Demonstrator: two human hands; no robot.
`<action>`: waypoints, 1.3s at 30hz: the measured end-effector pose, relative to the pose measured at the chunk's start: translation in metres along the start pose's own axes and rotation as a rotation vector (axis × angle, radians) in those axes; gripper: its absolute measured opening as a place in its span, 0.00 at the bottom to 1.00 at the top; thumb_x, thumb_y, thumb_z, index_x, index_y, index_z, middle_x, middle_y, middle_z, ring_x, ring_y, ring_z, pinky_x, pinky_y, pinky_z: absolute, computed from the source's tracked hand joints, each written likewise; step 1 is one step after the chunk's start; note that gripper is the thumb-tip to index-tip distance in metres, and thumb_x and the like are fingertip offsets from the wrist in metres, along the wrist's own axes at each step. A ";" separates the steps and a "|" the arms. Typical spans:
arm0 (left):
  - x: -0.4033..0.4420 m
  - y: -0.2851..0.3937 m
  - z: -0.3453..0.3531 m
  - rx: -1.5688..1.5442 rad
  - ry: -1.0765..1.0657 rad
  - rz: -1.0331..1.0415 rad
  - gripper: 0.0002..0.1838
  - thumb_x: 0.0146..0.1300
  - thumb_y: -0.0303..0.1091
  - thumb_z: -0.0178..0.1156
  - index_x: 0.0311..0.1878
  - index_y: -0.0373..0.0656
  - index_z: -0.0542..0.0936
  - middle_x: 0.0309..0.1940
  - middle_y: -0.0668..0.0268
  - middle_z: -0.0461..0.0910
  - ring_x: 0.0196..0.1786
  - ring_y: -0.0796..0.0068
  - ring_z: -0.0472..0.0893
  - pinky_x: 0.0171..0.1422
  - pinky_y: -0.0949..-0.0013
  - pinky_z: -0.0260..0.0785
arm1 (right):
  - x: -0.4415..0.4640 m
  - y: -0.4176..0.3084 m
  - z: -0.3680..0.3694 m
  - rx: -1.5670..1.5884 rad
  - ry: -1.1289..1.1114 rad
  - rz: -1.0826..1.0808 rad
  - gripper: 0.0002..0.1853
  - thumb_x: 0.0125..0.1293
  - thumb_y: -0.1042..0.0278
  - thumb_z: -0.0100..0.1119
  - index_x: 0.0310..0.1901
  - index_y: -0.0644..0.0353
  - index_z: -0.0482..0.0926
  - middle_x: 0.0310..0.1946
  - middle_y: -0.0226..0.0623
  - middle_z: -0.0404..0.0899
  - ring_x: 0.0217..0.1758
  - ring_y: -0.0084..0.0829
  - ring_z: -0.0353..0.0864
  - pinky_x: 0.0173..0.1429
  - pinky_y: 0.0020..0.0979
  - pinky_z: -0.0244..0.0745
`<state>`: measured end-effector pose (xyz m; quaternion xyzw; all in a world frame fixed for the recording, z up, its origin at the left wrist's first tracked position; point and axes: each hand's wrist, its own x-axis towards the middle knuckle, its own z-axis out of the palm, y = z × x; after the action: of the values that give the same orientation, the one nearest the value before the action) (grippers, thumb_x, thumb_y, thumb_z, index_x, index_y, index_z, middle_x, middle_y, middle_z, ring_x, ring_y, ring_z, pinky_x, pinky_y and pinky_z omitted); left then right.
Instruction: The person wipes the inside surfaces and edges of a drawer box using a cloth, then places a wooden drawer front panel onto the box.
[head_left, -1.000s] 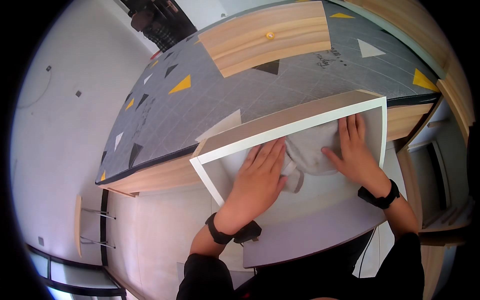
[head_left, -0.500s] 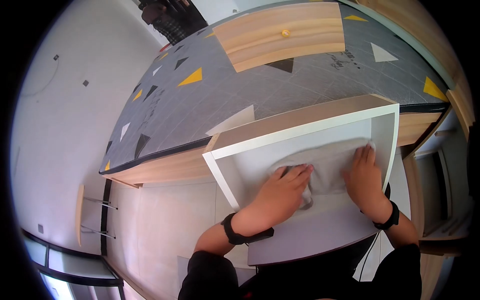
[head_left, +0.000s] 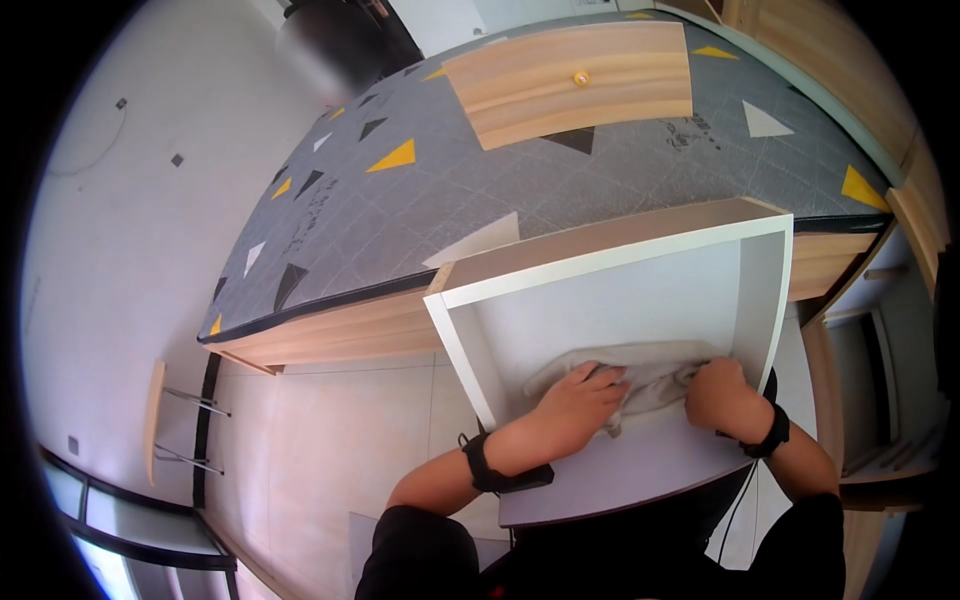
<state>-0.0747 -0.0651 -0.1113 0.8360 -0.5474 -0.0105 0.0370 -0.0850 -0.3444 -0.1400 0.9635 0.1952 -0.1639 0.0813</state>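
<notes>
A grey cloth point(head_left: 650, 362) lies bunched inside a white-edged drawer box point(head_left: 620, 258), close to the side nearest me. My left hand point(head_left: 585, 400) presses on the left part of the cloth, its fingers bent and together over the fabric. At the cloth's right end, my right hand point(head_left: 722, 396) is curled closed around some of the fabric. Both wrists wear black bands. Below the hands is the box's pale near panel point(head_left: 620, 475).
Beyond the box is a bed with a grey patterned mattress point(head_left: 350, 215). A wooden panel with a round yellow knob point(head_left: 530, 90) lies on it. Wooden furniture point(head_left: 860, 400) stands at the right; a small wall-side shelf point(head_left: 155, 425) is at the left.
Both hands have drawn the cloth from the far side of the box toward me, and it is now more bunched. My right hand has gone from spread fingers to a closed grasp.
</notes>
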 end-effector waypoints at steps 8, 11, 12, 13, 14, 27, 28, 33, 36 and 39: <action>0.002 0.002 -0.006 -0.112 -0.051 -0.039 0.13 0.55 0.23 0.59 0.44 0.40 0.85 0.57 0.65 0.82 0.76 0.60 0.66 0.76 0.56 0.58 | -0.006 0.018 -0.035 0.063 -0.019 -0.081 0.22 0.53 0.43 0.67 0.27 0.58 0.88 0.28 0.43 0.86 0.36 0.48 0.86 0.41 0.46 0.80; -0.005 -0.004 -0.005 -0.202 -0.041 -0.043 0.12 0.56 0.24 0.60 0.44 0.41 0.86 0.56 0.63 0.83 0.73 0.58 0.70 0.74 0.55 0.60 | -0.009 0.021 -0.019 0.057 0.041 -0.093 0.21 0.51 0.47 0.70 0.32 0.61 0.86 0.29 0.46 0.85 0.36 0.50 0.86 0.41 0.47 0.80; -0.009 -0.007 -0.007 -0.280 -0.003 -0.049 0.12 0.57 0.24 0.60 0.44 0.41 0.86 0.56 0.61 0.83 0.71 0.56 0.72 0.73 0.54 0.62 | -0.010 0.022 -0.013 0.072 0.099 -0.119 0.23 0.50 0.49 0.72 0.37 0.62 0.84 0.29 0.49 0.84 0.35 0.52 0.85 0.41 0.47 0.80; -0.011 -0.009 -0.016 -0.286 0.005 -0.040 0.12 0.57 0.24 0.60 0.44 0.41 0.86 0.56 0.61 0.83 0.71 0.56 0.72 0.73 0.54 0.62 | -0.010 0.019 -0.010 0.065 0.093 -0.109 0.23 0.50 0.49 0.72 0.37 0.62 0.84 0.29 0.49 0.84 0.35 0.52 0.85 0.41 0.47 0.80; -0.014 -0.010 -0.027 -0.306 -0.066 -0.032 0.12 0.57 0.24 0.60 0.45 0.42 0.85 0.55 0.59 0.83 0.70 0.55 0.73 0.72 0.54 0.63 | -0.011 0.013 -0.008 0.080 0.111 -0.074 0.20 0.51 0.55 0.71 0.40 0.63 0.84 0.31 0.47 0.85 0.36 0.51 0.86 0.41 0.47 0.80; -0.074 0.020 -0.116 -0.240 0.346 -0.094 0.26 0.51 0.17 0.57 0.57 0.39 0.79 0.50 0.56 0.84 0.50 0.55 0.84 0.52 0.58 0.77 | -0.086 0.007 -0.074 0.577 0.196 -0.421 0.19 0.65 0.62 0.67 0.53 0.65 0.81 0.33 0.52 0.84 0.40 0.52 0.85 0.45 0.46 0.79; -0.078 0.024 -0.117 -0.281 0.343 -0.098 0.26 0.51 0.17 0.57 0.57 0.39 0.79 0.50 0.56 0.84 0.50 0.55 0.84 0.52 0.58 0.77 | -0.093 0.007 -0.081 0.587 0.247 -0.393 0.18 0.66 0.63 0.68 0.53 0.66 0.80 0.34 0.53 0.84 0.38 0.52 0.85 0.43 0.44 0.79; -0.099 0.038 -0.118 0.003 0.734 -0.462 0.30 0.46 0.14 0.55 0.57 0.41 0.82 0.45 0.56 0.87 0.35 0.54 0.85 0.37 0.63 0.78 | -0.106 0.011 -0.080 0.865 0.310 -0.080 0.15 0.71 0.64 0.64 0.51 0.66 0.81 0.28 0.47 0.84 0.26 0.40 0.85 0.36 0.33 0.78; -0.104 0.034 -0.108 -0.010 0.810 -0.514 0.29 0.46 0.14 0.55 0.55 0.41 0.84 0.41 0.54 0.86 0.32 0.54 0.84 0.35 0.63 0.76 | -0.113 0.018 -0.074 1.030 0.373 -0.052 0.13 0.73 0.66 0.62 0.50 0.67 0.82 0.25 0.40 0.84 0.22 0.29 0.84 0.31 0.28 0.76; -0.108 0.033 -0.111 0.000 0.808 -0.562 0.28 0.48 0.14 0.55 0.54 0.41 0.84 0.39 0.54 0.85 0.31 0.53 0.83 0.35 0.63 0.75 | -0.120 0.018 -0.080 1.079 0.502 -0.099 0.12 0.74 0.67 0.61 0.50 0.67 0.82 0.25 0.35 0.84 0.23 0.23 0.83 0.29 0.24 0.75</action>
<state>-0.1416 0.0265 -0.0005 0.8885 -0.2426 0.3052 0.2421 -0.1594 -0.3848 -0.0223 0.8676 0.1423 -0.0107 -0.4763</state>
